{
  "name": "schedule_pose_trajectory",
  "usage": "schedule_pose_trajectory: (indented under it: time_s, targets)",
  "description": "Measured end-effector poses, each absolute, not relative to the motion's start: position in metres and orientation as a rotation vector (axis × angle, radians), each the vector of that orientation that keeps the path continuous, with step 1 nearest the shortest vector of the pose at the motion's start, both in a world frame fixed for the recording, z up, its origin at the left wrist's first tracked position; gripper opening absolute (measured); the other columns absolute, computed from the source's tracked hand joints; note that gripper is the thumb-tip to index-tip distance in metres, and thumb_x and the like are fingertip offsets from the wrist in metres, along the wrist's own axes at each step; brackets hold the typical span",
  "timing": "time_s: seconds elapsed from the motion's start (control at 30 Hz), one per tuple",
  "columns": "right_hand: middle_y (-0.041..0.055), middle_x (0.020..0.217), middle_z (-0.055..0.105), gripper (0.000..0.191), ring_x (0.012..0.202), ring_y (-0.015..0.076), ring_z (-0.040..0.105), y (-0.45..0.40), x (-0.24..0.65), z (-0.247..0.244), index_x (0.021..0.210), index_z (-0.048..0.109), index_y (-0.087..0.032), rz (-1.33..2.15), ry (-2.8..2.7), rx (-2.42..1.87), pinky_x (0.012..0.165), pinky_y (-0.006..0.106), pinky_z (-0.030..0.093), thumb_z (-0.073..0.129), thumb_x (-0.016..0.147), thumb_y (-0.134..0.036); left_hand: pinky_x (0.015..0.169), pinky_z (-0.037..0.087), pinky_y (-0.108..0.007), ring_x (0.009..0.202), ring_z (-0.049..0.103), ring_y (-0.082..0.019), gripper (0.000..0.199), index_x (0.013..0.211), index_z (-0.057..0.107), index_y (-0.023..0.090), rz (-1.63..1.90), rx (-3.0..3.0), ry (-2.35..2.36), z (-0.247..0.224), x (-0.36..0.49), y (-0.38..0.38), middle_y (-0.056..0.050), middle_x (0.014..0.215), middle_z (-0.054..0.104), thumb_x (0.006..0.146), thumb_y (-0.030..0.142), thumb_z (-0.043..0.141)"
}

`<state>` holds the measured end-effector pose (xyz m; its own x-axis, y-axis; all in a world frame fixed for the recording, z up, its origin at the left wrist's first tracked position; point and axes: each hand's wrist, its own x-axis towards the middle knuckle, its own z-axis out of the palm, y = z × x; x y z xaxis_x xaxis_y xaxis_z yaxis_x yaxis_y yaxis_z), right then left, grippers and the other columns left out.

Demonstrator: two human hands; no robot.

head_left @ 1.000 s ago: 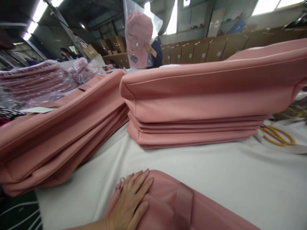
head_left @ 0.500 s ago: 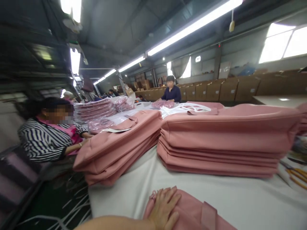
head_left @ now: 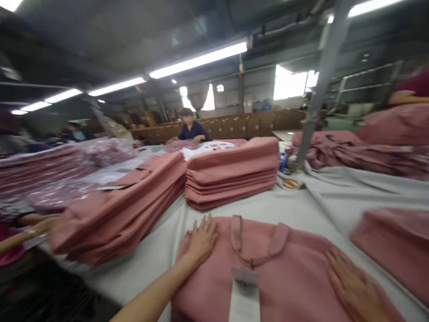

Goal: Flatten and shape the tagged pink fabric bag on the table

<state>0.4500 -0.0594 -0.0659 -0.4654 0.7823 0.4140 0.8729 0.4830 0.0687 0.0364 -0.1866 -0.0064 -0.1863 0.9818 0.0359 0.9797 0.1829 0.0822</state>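
A pink bag (head_left: 288, 277) lies flat on the pale cloth-covered table (head_left: 161, 264) in front of me. Its strap handle is folded over the upper part, and a white hang tag (head_left: 245, 299) rests on its front. My left hand (head_left: 203, 239) presses on the bag's upper left corner, fingers spread. On the right side of the bag, my right hand (head_left: 355, 281) lies flat and slightly blurred, fingers stretched out. Neither hand grips anything.
Beyond the bag stand two stacks of folded pink bags, one at the left (head_left: 127, 210) and one in the middle (head_left: 231, 174). Orange-handled scissors (head_left: 291, 183) lie near a metal post (head_left: 321, 85). More pink pieces (head_left: 398, 246) are at right. Co-workers stand left and behind.
My view has turned to the right. The bag under my left hand now shows more fully, with its tag visible. My right hand has come into view on it.
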Motion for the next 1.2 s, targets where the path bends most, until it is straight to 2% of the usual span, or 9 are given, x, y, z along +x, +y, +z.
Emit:
schedule_pose_trajectory:
  time_s: [0.07, 0.27, 0.47, 0.67, 0.77, 0.87, 0.97, 1.03, 1.2]
  targets:
    - [0.0093, 0.143, 0.045, 0.042, 0.130, 0.0261, 0.039, -0.081, 0.475, -0.070, 0.132, 0.052, -0.020, -0.376, -2.429, -1.525, 0.102, 0.049, 0.037, 0.038, 0.094, -0.028, 0.111, 0.003, -0.066, 0.144, 0.004, -0.037, 0.059, 0.147, 0.019, 0.001, 0.168, 2.014, 2.406, -0.006, 0.053, -0.200, -0.022, 0.156, 0.009, 0.096, 0.030, 0.016]
    - [0.0074, 0.154, 0.023, 0.053, 0.141, 0.0226, 0.019, -0.087, 0.482, -0.072, 0.145, 0.033, -0.016, -0.134, -2.477, -1.720, 0.111, 0.052, 0.020, 0.026, 0.094, -0.027, 0.112, 0.011, -0.063, 0.142, 0.019, -0.034, 0.067, 0.147, 0.024, 0.027, -0.076, 2.394, 2.050, -0.058, 0.093, -0.264, -0.005, 0.154, 0.026, 0.090, 0.059, 0.033]
    - [0.0062, 0.155, 0.017, 0.053, 0.143, 0.0214, 0.010, -0.091, 0.477, -0.062, 0.148, 0.026, -0.019, 0.064, -2.477, -1.770, 0.114, 0.051, 0.010, 0.028, 0.097, -0.032, 0.113, 0.002, -0.061, 0.141, 0.020, -0.038, 0.070, 0.144, 0.030, 0.023, -0.286, 2.436, 2.177, -0.084, 0.108, -0.273, -0.006, 0.153, 0.027, 0.084, 0.057, 0.038]
    - [0.0101, 0.147, 0.038, 0.045, 0.132, 0.0265, 0.037, -0.089, 0.481, -0.021, 0.138, 0.042, -0.021, 0.308, -2.370, -1.823, 0.109, 0.053, 0.028, 0.041, 0.099, -0.043, 0.112, -0.001, -0.061, 0.141, 0.019, -0.039, 0.068, 0.144, 0.028, 0.022, -0.402, 2.529, 2.189, -0.080, 0.108, -0.271, -0.008, 0.153, 0.029, 0.085, 0.054, 0.035]
    - [0.0119, 0.140, 0.046, 0.044, 0.125, 0.0254, 0.045, -0.099, 0.485, 0.012, 0.136, 0.044, -0.021, 0.344, -2.253, -1.859, 0.104, 0.051, 0.036, 0.030, 0.101, -0.044, 0.111, -0.001, -0.063, 0.141, 0.017, -0.040, 0.066, 0.144, 0.029, 0.023, -0.455, 2.571, 2.172, -0.082, 0.107, -0.272, -0.008, 0.153, 0.029, 0.085, 0.052, 0.035]
    - [0.0096, 0.147, 0.039, 0.050, 0.136, 0.0257, 0.031, -0.124, 0.485, 0.032, 0.141, 0.039, -0.026, 0.314, -2.222, -1.819, 0.107, 0.057, 0.029, 0.011, 0.102, -0.042, 0.111, -0.001, -0.063, 0.142, 0.014, -0.040, 0.066, 0.144, 0.030, 0.024, -0.522, 2.590, 2.150, -0.081, 0.108, -0.272, -0.007, 0.154, 0.027, 0.084, 0.051, 0.036]
    - [0.0047, 0.154, 0.026, 0.050, 0.142, 0.0270, 0.017, -0.156, 0.482, 0.022, 0.144, 0.034, -0.030, 0.262, -2.275, -1.747, 0.109, 0.066, 0.009, 0.017, 0.100, -0.048, 0.112, 0.000, -0.062, 0.142, 0.015, -0.039, 0.069, 0.144, 0.027, 0.021, -0.554, 2.543, 2.191, -0.078, 0.110, -0.272, -0.007, 0.154, 0.026, 0.084, 0.052, 0.036]
    - [0.0053, 0.153, 0.026, 0.050, 0.140, 0.0290, 0.020, -0.174, 0.481, 0.001, 0.143, 0.036, -0.028, 0.258, -2.319, -1.726, 0.108, 0.067, 0.004, 0.028, 0.098, -0.048, 0.112, 0.000, -0.062, 0.142, 0.015, -0.039, 0.069, 0.144, 0.029, 0.021, -0.549, 2.523, 2.188, -0.079, 0.110, -0.272, -0.007, 0.154, 0.026, 0.084, 0.053, 0.036]
    - [0.0075, 0.153, 0.024, 0.052, 0.136, 0.0329, 0.029, -0.190, 0.483, -0.046, 0.142, 0.038, -0.024, 0.211, -2.316, -1.717, 0.106, 0.069, 0.011, 0.039, 0.094, -0.043, 0.113, -0.001, -0.060, 0.143, 0.016, -0.036, 0.070, 0.145, 0.027, 0.020, -0.385, 2.510, 2.184, -0.085, 0.105, -0.272, -0.007, 0.154, 0.025, 0.085, 0.056, 0.034]
